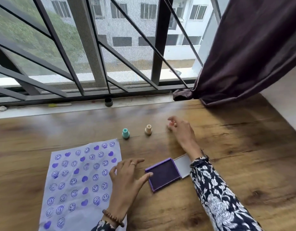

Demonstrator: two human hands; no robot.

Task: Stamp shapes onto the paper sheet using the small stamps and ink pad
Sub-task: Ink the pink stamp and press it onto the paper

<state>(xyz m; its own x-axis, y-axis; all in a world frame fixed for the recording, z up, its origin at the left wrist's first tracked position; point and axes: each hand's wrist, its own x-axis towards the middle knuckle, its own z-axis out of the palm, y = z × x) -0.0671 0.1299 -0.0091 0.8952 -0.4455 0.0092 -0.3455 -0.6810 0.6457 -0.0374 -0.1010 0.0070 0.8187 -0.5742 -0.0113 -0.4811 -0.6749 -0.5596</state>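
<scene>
Left hand (125, 177) rests open on the paper's (74, 184) edge beside the ink pad (163, 175); right hand (180, 130), blurred, fingers loosely curled, empty, hovers near two small, likely light stamps (148, 130), best pinched by their narrow necks.

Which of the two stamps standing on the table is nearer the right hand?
The beige stamp. It stands just left of the right hand, while the teal stamp sits farther left, by the paper sheet's top corner.

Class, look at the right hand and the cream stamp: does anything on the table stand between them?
Nothing visible does. The right hand hovers just right of the cream stamp, with only bare wooden table between them. The teal stamp stands on the cream stamp's far side, out of the way.
</scene>
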